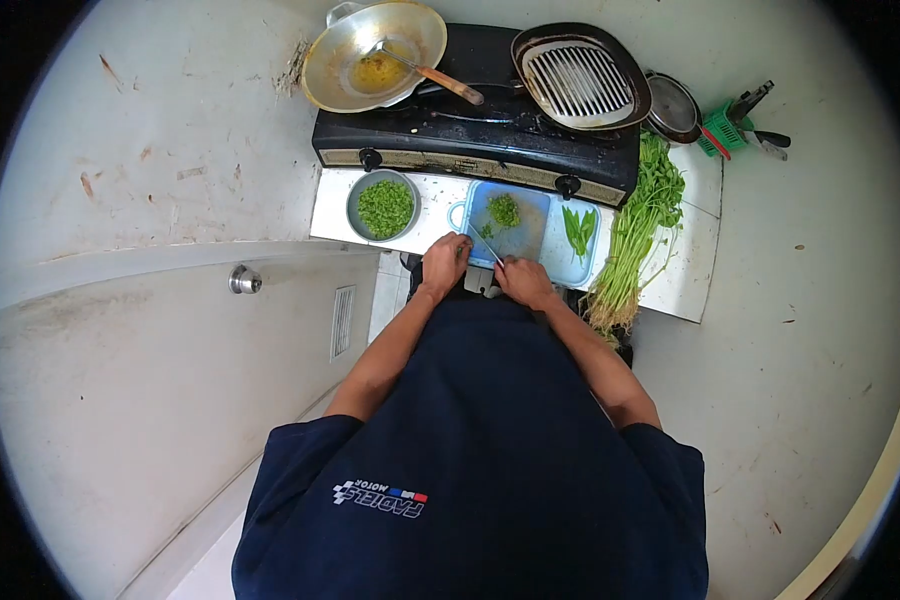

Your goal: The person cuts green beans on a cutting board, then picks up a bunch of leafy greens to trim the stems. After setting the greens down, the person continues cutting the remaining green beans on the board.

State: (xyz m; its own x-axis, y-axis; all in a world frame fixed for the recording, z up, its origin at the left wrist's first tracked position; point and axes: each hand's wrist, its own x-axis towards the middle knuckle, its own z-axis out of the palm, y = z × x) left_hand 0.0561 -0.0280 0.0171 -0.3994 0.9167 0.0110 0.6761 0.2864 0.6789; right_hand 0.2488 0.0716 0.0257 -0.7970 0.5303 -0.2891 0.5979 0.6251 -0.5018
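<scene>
My right hand (525,281) is closed round the handle of a knife (487,246), whose blade points up and left over the near left part of a blue cutting board (533,238). Beside the blade, my left hand (446,262) is closed at the board's near left corner; what its fingers hold is too small to make out. Chopped greens (503,210) lie in a small heap on the board beyond the knife. Some longer green leaves (579,231) rest at the board's right side.
A grey bowl of chopped greens (385,208) stands left of the board. Behind are a black stove (470,140), a wok (320,65) with a ladle (450,84) and a grill pan (582,80). Rooted greens (633,235), a lidded pot (673,106) and a green basket (722,131) are right.
</scene>
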